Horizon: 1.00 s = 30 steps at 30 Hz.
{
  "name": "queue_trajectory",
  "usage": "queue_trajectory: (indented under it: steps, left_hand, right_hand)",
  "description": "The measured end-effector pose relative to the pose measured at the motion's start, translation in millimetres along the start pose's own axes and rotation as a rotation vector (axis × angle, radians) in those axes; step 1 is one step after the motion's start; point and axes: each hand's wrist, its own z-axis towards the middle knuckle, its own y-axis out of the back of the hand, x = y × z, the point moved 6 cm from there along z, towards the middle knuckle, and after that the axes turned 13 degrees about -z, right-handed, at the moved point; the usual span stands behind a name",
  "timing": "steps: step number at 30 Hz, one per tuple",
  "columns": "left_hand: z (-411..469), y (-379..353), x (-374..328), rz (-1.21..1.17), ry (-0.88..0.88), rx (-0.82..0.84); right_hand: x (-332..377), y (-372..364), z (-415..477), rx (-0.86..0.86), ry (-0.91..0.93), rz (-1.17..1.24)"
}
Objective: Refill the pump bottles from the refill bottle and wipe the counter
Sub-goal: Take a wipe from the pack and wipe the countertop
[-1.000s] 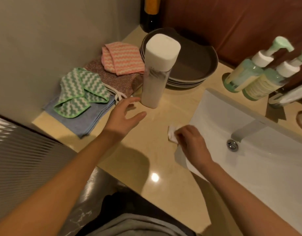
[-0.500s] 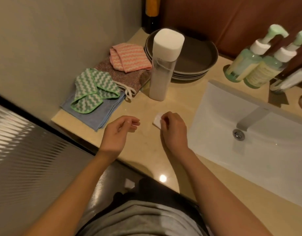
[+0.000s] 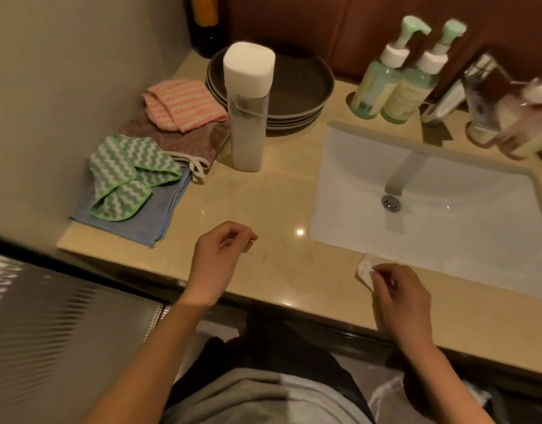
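R hand [image 3: 398, 298] pinches the tissue [image 3: 365, 269] on the counter [image 3: 263, 194] by the sink [image 3: 432, 185], L hand [image 3: 216, 255] loose & empty; best wipe flat w/ firm overlapping strokes.

Refill bottle [image 3: 248, 111] before plates [image 3: 294, 87]; cloths [image 3: 150, 160] left, sink [image 3: 432, 191] right.

Glossy polished counter [image 3: 263, 194] beneath my left hand [image 3: 217, 258], crumpled paper [image 3: 365, 270] under my right hand [image 3: 398, 298], ribbed cloths [image 3: 123, 175] beyond, smooth shiny sink [image 3: 447, 240].
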Motion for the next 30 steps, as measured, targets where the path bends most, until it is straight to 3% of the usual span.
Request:
queue_trajectory:
  steps: [7, 14, 18, 21, 24, 30]
  left_hand:
    - [-20, 2, 1, 0.025, 0.028, 0.076]
    - [-39, 2, 4, 0.041, 0.043, 0.095]
    - [-43, 1, 2, 0.049, 0.021, 0.045]
    - [-41, -21, 1, 0.041, 0.023, 0.046]
    - [-39, -54, 2, 0.039, 0.034, 0.085]
    - [-38, -117, 11, 0.084, 0.049, 0.189]
  right_hand:
    - [14, -11, 27, -0.155, -0.292, 0.085]
    - [121, -47, -1, -0.047, 0.028, 0.155]
    - [134, -49, -44, -0.002, 0.259, 0.179]
    - [104, -37, -61, 0.044, 0.374, 0.2]
    - [49, -16, -65, 0.047, 0.364, 0.162]
    - [-99, 32, -56, -0.008, 0.015, 0.038]
